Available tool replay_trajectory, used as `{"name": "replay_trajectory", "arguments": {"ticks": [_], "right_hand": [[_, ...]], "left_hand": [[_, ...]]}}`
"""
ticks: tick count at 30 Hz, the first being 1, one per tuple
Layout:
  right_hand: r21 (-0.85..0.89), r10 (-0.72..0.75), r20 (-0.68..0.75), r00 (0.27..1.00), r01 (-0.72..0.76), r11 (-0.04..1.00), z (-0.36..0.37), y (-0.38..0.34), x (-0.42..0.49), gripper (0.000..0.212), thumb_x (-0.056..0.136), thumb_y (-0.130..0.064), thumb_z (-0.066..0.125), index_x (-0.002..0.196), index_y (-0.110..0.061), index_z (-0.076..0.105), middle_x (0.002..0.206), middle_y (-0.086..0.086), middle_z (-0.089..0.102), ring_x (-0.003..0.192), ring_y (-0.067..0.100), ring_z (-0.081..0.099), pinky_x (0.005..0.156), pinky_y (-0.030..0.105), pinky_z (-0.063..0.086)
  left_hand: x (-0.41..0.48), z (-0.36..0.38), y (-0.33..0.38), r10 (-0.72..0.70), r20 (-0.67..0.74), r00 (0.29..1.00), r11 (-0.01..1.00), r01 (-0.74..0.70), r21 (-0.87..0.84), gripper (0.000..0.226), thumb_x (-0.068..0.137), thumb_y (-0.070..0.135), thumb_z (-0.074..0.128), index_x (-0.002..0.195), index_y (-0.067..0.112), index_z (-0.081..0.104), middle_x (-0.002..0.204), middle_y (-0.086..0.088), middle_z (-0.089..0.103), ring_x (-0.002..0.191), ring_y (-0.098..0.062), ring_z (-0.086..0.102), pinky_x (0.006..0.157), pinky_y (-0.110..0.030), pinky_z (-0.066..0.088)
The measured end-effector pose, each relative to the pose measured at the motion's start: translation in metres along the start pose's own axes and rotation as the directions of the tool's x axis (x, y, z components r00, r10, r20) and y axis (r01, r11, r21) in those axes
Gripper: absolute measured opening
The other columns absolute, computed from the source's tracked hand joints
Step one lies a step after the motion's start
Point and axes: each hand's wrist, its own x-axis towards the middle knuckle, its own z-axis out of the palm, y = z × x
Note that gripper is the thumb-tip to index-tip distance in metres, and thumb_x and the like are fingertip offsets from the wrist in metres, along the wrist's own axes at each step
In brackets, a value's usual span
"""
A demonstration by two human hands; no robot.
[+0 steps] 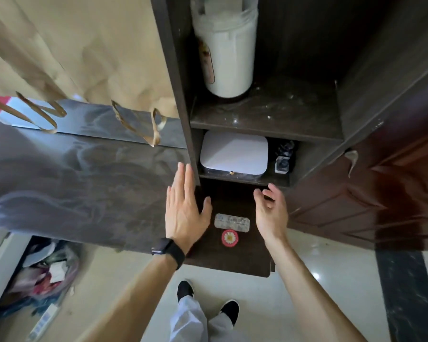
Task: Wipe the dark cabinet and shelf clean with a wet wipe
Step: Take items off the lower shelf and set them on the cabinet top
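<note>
At the dark cabinet (169,58) — left hand (184,211) flat, right hand (272,213) loosely curled.

Home interior, dark cabinet (265,112), tiled floor (294,280), curtain (72,45)

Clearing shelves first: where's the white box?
In the head view, the white box lies on the shelf below the tall jar, left of a small bottle.

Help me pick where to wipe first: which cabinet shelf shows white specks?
The upper shelf, holding the tall white container: pale specks scatter over its dark board. The shelf below is mostly hidden by a flat white box.
</note>
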Motion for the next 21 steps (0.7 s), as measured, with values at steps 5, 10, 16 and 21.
{"name": "replay_trajectory", "arguments": {"ticks": [5,10,16,21], "right_hand": [[-0.1,0.271,0.011,0.963,-0.268,0.958,0.024,-0.046,0.031,0.06,0.1,-0.058,0.036,0.149,-0.024,0.036,0.14,0.013,0.05,0.109,0.035,0.063,0.093,0.047,0.053],[-0.012,0.347,-0.064,0.936,-0.348,0.937,0.037,-0.06,0.03,0.053,0.099,-0.056,0.044,0.14,-0.023,0.049,0.136,0.014,0.056,0.112,0.032,0.062,0.083,0.035,0.05],[0.323,0.44,0.073,0.895,-0.438,0.839,0.024,-0.058,0.024,0.036,0.098,-0.032,0.061,0.128,-0.019,0.047,0.115,0.011,0.061,0.093,0.02,0.063,0.081,0.033,0.057],[0.517,0.406,0.274,0.872,-0.489,0.702,0.004,-0.055,0.007,0.04,0.096,-0.017,0.066,0.13,-0.01,0.046,0.108,0.019,0.064,0.094,0.017,0.068,0.095,0.032,0.054]], "left_hand": [[0.042,-0.03,0.012,0.174,-0.048,0.984,0.971,-0.163,0.177,0.086,0.097,0.045,0.047,0.158,0.018,-0.008,0.164,0.0,-0.014,0.152,-0.018,-0.008,0.12,-0.046,0.005],[0.039,-0.033,0.016,0.143,0.032,0.989,0.968,-0.147,0.206,0.092,0.094,0.037,0.055,0.157,0.015,-0.007,0.166,-0.008,-0.005,0.153,-0.022,-0.005,0.119,-0.049,0.01],[0.038,-0.044,0.024,0.123,0.102,0.987,0.968,-0.142,0.208,0.092,0.093,0.033,0.056,0.157,0.013,-0.007,0.165,-0.007,-0.011,0.152,-0.02,-0.009,0.119,-0.047,0.007],[0.037,-0.056,0.024,0.113,0.159,0.981,0.967,-0.146,0.209,0.095,0.091,0.028,0.054,0.156,0.018,-0.015,0.164,-0.001,-0.018,0.152,-0.017,-0.011,0.121,-0.051,0.013]]}}
